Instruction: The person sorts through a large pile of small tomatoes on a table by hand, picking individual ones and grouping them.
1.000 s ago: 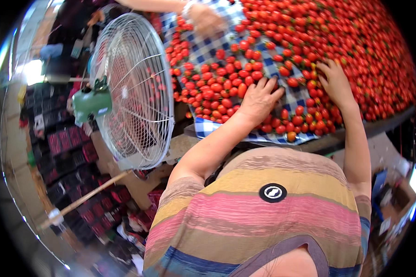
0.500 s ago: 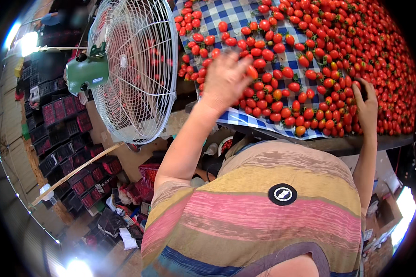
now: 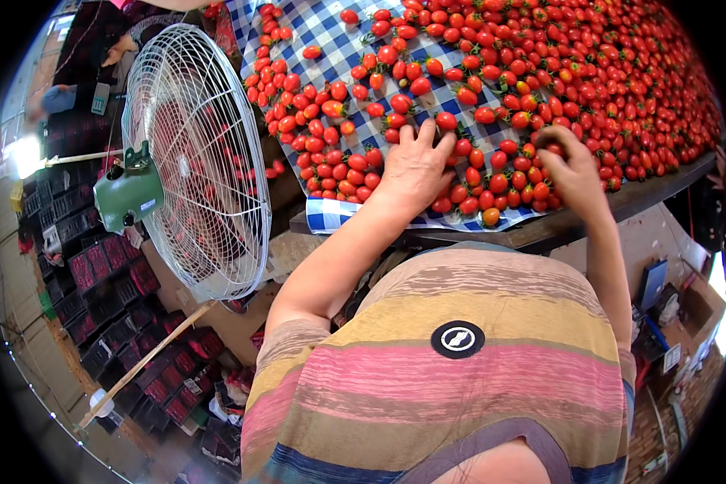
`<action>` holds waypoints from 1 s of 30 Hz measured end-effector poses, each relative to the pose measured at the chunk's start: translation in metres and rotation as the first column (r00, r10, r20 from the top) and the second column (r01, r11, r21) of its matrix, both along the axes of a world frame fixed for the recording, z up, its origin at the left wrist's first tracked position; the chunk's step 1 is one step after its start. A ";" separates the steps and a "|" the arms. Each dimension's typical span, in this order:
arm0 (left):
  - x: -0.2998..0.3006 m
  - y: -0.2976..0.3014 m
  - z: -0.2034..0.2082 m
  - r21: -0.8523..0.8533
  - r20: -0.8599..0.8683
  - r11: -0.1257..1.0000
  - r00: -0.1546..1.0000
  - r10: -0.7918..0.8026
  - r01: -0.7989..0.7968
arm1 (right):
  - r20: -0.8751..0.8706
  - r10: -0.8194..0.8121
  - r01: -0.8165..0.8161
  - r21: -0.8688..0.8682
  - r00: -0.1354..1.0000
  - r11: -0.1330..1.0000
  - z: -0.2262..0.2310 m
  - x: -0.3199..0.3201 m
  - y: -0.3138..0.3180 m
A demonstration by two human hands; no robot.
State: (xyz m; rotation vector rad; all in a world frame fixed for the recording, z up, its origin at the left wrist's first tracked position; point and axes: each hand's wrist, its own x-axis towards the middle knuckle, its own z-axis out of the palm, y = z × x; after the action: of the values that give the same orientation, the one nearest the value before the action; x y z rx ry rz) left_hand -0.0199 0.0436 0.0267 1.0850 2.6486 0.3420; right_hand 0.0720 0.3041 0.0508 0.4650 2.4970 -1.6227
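Observation:
Red cherry tomatoes (image 3: 613, 89), some with green stems, lie spread over a blue-and-white checked cloth (image 3: 343, 60) on a table. My left hand (image 3: 416, 171) rests over the tomatoes near the table's front edge, its fingers apart and pointing away from me. Beyond its fingertips is a single cherry tomato (image 3: 445, 121). To the right, my right hand (image 3: 574, 173) reaches into the denser part of the spread. Its thumb and fingers curl around a cherry tomato, partly hidden by them. An orange tomato (image 3: 490, 217) lies at the front edge between my hands.
A large fan with a white wire guard (image 3: 194, 161) and green motor (image 3: 129, 194) stands left of the table. Stacked dark crates (image 3: 109, 274) with red contents fill the floor at far left. Another person (image 3: 125, 48) is partly visible at upper left. The table's dark edge (image 3: 540, 232) runs before me.
My left hand has come down onto the tomatoes near the front edge. My right hand has shifted left, closer to it. The view has also shifted, showing more at the table's left.

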 end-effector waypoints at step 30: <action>0.037 0.030 -0.011 0.092 0.092 0.959 0.957 -0.275 0.267 | 0.299 -0.281 0.236 -0.943 0.912 -0.234 -0.004 0.011 -0.009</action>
State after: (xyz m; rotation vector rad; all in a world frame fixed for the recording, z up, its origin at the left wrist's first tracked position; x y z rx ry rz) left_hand 0.0175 0.0736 0.0158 1.3955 2.3725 0.4351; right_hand 0.0829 0.2948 0.0465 0.6532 0.2260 -3.0005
